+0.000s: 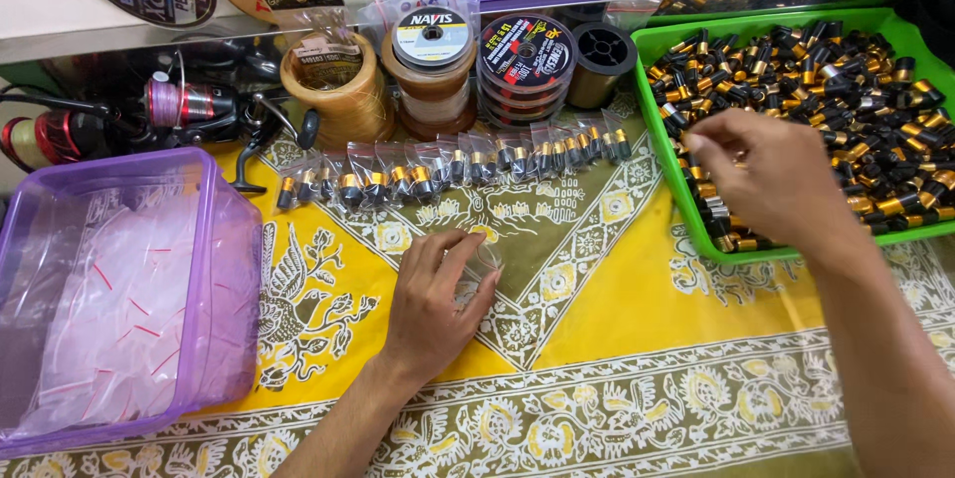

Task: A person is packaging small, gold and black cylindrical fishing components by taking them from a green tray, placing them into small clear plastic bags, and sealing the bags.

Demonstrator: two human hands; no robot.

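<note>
Bagging run, mid-cycle, by the look of it: the person is at the pick-a-part step. Largest first: the yellow and olive patterned cloth (617,309) covers the bench under both hands. Out past the left hand sits the purple plastic tub (214,269), full of empty clear zip bags (119,309). The green tray (696,229) lies under the right hand, heaped with small black and gold cylindrical parts (846,90). Ahead of both hands, against the wall, stand the fishing line spools (522,60) and, further left, a spinning reel (189,105). Just beyond the left fingertips runs a row of filled small bags (448,165), each with black and gold parts inside. Right hand (771,175) hangs over the tray's near-left corner, thumb and forefinger drawn together; whether they pinch a part I cannot tell, nothing shows between them. Left hand (433,304) lies palm down on the cloth, fingers pressed on one empty clear bag (482,259) that lies at the fingertips, flat on the cloth and not lifted. My read: filled bags done so far are lined up in the row; this bag is not yet loaded. Next move calls for the left fingers to spread the bag mouth while the right brings parts across from the tray, so the two hands need to meet over the cloth between them. Risk: film is thin and slick, the mouth may stay stuck shut.
</note>
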